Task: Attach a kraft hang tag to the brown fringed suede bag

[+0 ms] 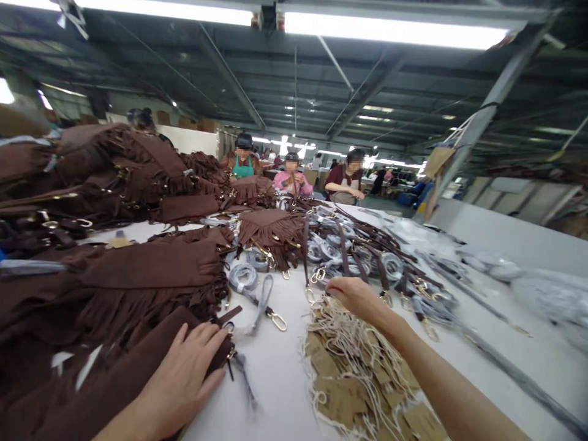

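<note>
My left hand (186, 367) lies flat on a dark brown fringed bag (142, 361), its fingers spread near the bag's metal hardware at the right end. My right hand (356, 300) is over the far end of a pile of tan cardboard hang tags (349, 373) with white strings (349, 324). Its fingers are bent down and together, and whatever is under the fingertips is hidden. Just beyond it lie brown straps with gold clasps (316, 275). Between my hands rests a plastic-wrapped strap with a gold snap hook (278, 321).
Brown fringed bags (114, 165) are heaped high at the left. Coiled, wrapped straps (392, 266) spread across the white table (275, 392). Clear plastic bags (546, 294) lie at the right. Several people sit beyond the table, one in a green apron (242, 168).
</note>
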Demonstrator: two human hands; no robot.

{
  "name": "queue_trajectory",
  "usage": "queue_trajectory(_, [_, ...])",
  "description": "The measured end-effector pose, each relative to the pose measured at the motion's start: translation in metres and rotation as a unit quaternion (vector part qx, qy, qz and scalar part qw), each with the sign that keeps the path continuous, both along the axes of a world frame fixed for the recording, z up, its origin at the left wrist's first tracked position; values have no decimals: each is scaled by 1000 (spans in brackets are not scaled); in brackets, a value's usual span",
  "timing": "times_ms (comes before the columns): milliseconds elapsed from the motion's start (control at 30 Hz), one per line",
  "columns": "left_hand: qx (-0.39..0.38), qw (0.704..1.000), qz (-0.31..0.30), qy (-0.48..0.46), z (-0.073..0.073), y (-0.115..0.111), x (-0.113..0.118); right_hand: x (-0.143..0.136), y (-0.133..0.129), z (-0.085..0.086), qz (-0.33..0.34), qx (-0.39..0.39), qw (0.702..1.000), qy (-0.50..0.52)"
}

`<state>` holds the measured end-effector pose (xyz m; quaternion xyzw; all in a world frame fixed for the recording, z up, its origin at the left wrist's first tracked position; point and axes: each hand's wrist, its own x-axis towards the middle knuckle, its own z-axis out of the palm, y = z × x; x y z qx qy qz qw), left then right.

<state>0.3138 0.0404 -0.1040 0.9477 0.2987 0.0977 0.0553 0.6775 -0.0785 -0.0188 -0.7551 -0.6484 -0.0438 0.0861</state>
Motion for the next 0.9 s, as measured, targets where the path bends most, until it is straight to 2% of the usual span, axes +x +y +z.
queue_trajectory(67, [14, 1000, -6, 1, -6, 1, -1, 11, -13, 9, -15, -14, 1000, 14])
queue_trajectory(167, [25, 1000, -10, 5, -8, 2, -1, 9, -22, 11, -17, -34, 999, 32])
queue_trajectory(300, [18, 1000, -1, 15, -4, -1, 0, -5, -11, 1, -37, -63, 997, 33])
queue_trajectory(400, [16, 1000, 4, 20, -2, -2, 1, -8, 1, -5, -92, -79, 993, 12])
queue_trajectory(500, [22, 1000, 1, 18, -1, -3, 1, -3, 7, -2, -155, -81, 984, -12])
queue_trajectory(567, [21, 1000, -2, 21, 1, -3, 1, 2, 3, 6, -166, -90, 982, -10])
queue_trajectory(667, [18, 1000, -7, 18, 6, -4, 2, 1, -16, 22, -127, -126, 984, 21])
queue_trajectory(767, [20, 1000, -11, 18, 9, -4, 3, -18, -42, 28, -41, -163, 981, 97])
queue_trajectory(833, [20, 999, -12, 25, 9, -3, 4, -42, -58, 22, 10, -174, 974, 143])
queue_trajectory(900, [17, 999, -12, 32, 9, -3, 5, -69, -69, 8, 22, -185, 972, 140])
